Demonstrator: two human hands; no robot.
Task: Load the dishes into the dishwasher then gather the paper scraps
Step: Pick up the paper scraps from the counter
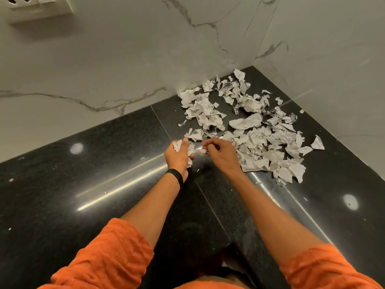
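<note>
Several torn, crumpled white paper scraps (pixel 250 126) lie scattered across the black granite counter (pixel 104 184) in the corner by the marble walls. My left hand (pixel 179 155), with a black band on the wrist, grips a bunch of scraps (pixel 190 152) in its curled fingers. My right hand (pixel 220 153) is just to its right, at the near left edge of the pile. Its fingertips pinch a small scrap (pixel 201 151) held between the two hands. No dishes or dishwasher are in view.
Marble walls (pixel 145 59) close the counter at the back and right. A white socket plate (pixel 37 7) sits on the wall at the top left. Bare counter stretches to the left and near side of the pile.
</note>
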